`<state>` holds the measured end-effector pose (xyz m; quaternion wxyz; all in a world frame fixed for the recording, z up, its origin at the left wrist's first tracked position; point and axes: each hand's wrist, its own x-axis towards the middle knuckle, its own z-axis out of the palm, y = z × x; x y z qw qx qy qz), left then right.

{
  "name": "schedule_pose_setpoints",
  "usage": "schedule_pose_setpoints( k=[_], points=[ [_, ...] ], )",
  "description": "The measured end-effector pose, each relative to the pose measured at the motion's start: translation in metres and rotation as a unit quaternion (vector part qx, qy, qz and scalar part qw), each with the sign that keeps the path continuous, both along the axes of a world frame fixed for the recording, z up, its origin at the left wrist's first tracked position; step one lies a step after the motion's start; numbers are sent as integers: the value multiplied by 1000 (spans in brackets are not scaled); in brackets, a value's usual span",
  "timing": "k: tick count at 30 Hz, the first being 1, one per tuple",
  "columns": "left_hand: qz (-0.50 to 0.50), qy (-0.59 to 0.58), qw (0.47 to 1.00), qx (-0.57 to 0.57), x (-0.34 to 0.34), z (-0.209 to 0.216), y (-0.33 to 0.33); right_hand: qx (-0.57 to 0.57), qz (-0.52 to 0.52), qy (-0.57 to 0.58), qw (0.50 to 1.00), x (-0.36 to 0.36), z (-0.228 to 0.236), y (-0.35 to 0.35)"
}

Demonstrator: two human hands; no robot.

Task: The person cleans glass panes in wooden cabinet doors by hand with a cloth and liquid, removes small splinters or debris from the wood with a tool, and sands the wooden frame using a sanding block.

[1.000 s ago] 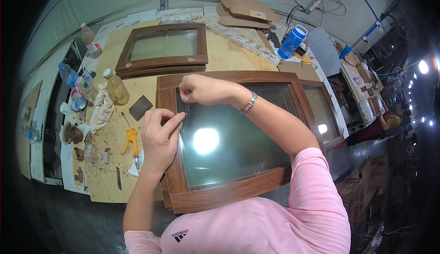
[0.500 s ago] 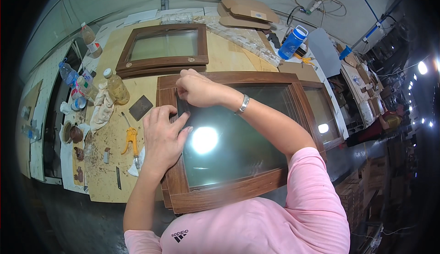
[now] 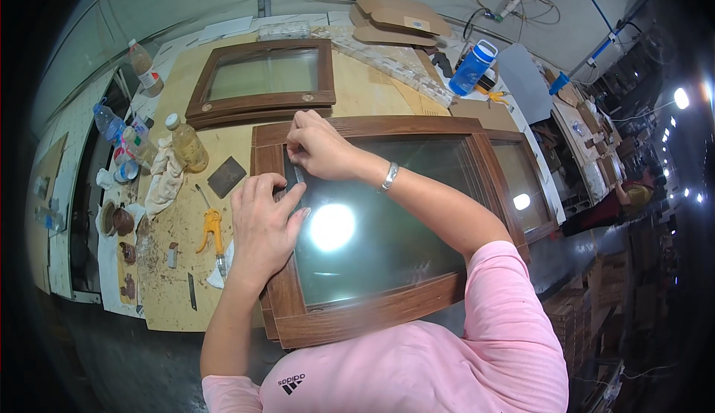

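Observation:
A brown wooden frame with a glass pane [image 3: 380, 212] lies flat in front of me. My left hand [image 3: 264, 219] rests on its left side piece, fingers spread, with the index fingertip and thumb reaching the glass edge. At the upper left corner of the pane, my right hand [image 3: 316, 145] is closed, its fingers pinched and pointing down at the joint between wood and glass. A thin grey strip [image 3: 300, 175] shows between the right hand and the left index finger. Whatever is inside the right hand's pinch is hidden by the fingers.
Left of the frame lie a yellow-handled tool [image 3: 212, 230], a dark square plate [image 3: 226, 177], a cloth [image 3: 164, 182] and a bottle of yellowish liquid [image 3: 188, 145]. Another glazed frame [image 3: 261, 78] is behind. A blue bottle [image 3: 473, 69] stands at the back right.
Both hands stay at nearly the same places. The right hand has shifted very slightly, and more of the grey strip shows below it. The whole view has moved a little.

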<state>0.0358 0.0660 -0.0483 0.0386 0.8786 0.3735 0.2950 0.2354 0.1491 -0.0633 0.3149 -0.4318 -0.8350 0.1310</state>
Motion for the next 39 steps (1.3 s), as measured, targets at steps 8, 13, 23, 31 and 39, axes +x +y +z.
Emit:
schedule_pose_setpoints(
  k=[8, 13, 23, 31, 39],
  points=[
    [-4, 3, 1000, 1, 1, 0, -1, -64, -60, 123, 989, -2, -1, -3],
    [2, 5, 1000, 16, 1, -1, -1, -47, -126, 141, 981, -3, -14, 12],
    [-3, -10, 1000, 6, -1, -1, -1, -87, -82, 44, 992, 5, 12, 8],
    [-11, -88, 996, -30, -3, -7, 1, 29, -34, 38, 998, 3, -2, -14],
    [-15, -139, 989, -49, -5, -10, 1, 59, 30, -120, 991, 12, 6, -84]
  ],
)
